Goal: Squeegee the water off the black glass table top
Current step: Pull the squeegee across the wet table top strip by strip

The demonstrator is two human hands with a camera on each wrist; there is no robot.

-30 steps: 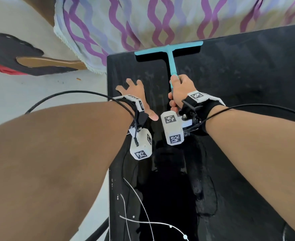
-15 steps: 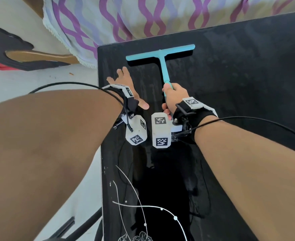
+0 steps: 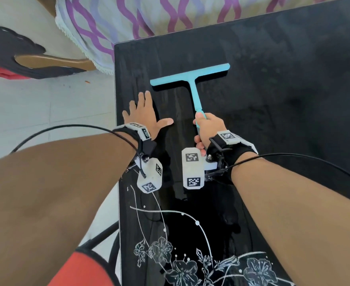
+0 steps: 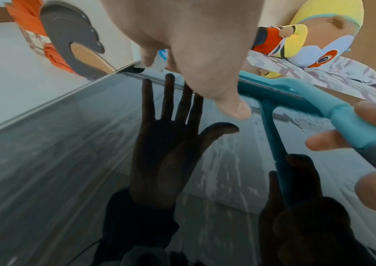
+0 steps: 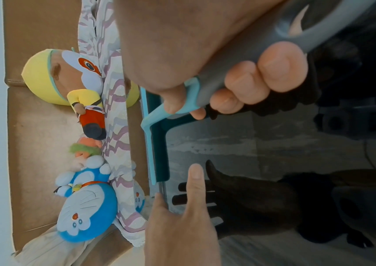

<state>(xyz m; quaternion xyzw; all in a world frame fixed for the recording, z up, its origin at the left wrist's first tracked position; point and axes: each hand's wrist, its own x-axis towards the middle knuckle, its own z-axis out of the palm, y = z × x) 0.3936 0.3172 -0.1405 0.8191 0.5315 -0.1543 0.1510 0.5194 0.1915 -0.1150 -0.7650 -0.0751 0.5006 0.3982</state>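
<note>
Squeegee (image 3: 192, 79) handle is gripped by the right hand (image 3: 208, 129), fingers curled round it, the blade laid across the wet black tabletop (image 3: 283, 100) near its far left corner. Left hand (image 3: 145, 114) is spread flat, fingers apart, just beside the handle's left.

A home living room: soft toys (image 5: 86, 205) sat on a tan sofa (image 5: 36, 126) draped with a fringed, wave-patterned cloth (image 3: 128, 19), beside a black glass table (image 3: 283, 83) printed with white flowers, on a pale tiled floor (image 3: 46, 104).
</note>
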